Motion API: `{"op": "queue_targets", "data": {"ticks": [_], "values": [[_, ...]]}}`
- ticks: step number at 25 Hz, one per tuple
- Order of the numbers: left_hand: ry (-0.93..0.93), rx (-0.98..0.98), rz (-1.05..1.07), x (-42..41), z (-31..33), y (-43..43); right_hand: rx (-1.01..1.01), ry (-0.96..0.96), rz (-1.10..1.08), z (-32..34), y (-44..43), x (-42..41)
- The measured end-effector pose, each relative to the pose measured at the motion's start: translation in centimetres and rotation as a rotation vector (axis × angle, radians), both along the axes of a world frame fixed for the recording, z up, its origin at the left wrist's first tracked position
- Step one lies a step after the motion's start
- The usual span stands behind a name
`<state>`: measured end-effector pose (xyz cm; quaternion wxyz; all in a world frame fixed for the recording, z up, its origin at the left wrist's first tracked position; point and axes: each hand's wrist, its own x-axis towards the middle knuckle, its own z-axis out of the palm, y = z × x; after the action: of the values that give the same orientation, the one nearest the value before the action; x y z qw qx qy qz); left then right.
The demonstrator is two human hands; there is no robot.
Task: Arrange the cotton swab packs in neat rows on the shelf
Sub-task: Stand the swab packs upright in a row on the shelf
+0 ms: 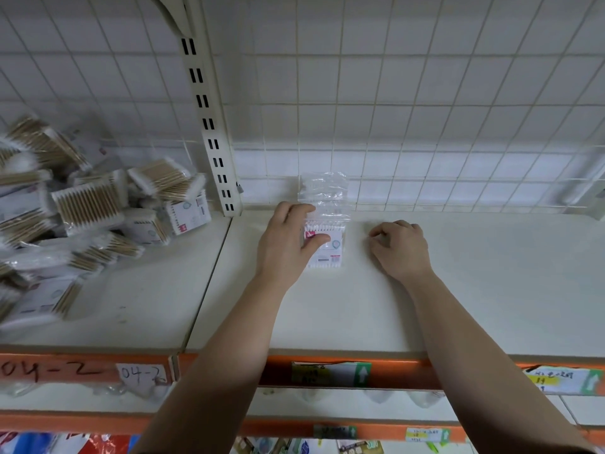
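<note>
One cotton swab pack (pixel 328 247), white with a pink mark and a clear plastic top, lies flat on the white shelf (pixel 458 290) near the back wire grid. My left hand (pixel 288 240) rests on the pack's left side, thumb and fingers pressing on it. My right hand (pixel 401 247) lies on the shelf a little to the right of the pack, fingers curled, holding nothing. A loose heap of cotton swab packs (pixel 82 208) with wooden sticks fills the neighbouring shelf section on the left.
A slotted upright post (pixel 212 132) divides the two shelf sections. A white wire grid (pixel 425 109) backs the shelf. An orange front rail (pixel 393 371) carries price labels. Lower shelves with coloured packages show at the bottom.
</note>
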<state>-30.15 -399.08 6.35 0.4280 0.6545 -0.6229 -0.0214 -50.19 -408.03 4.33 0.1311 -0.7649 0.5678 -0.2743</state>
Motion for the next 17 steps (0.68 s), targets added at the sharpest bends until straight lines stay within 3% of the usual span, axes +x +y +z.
{"op": "queue_targets", "data": {"ticks": [4, 7, 17], "values": [[-0.070, -0.079, 0.042, 0.8, 1.5, 1.0, -0.184, -0.284, 0.023, 2.1, 0.6, 1.0], [-0.135, -0.121, 0.075, 3.1, 3.0, 2.7, -0.303, -0.373, 0.094, 5.1, 2.1, 3.6], [-0.151, -0.046, 0.340, 10.7, 3.1, 11.7, -0.157, -0.434, 0.503, 7.6, 9.3, 17.4]]}}
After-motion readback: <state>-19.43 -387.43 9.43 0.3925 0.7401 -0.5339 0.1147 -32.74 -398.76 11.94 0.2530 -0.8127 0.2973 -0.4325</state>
